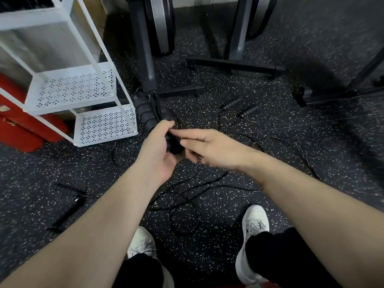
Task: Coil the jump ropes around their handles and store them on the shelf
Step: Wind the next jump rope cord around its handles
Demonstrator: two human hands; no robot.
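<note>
My left hand (158, 150) grips a pair of black ribbed jump rope handles (148, 115) that point up and away from me. My right hand (205, 148) pinches the thin black rope (176, 140) right beside those handles. Loose black rope (185, 208) trails from my hands in loops over the speckled floor. A second pair of black handles (239, 108) lies on the floor further back on the right. A third pair (66, 206) lies at the lower left. The white perforated shelf (104, 123) stands at the left, its lower tiers bare.
Black frames of exercise machines (234, 63) stand behind the ropes, with another base (332, 96) at the right. A red object (25, 129) sits behind the shelf. My two white shoes (253, 229) are planted near the rope loops.
</note>
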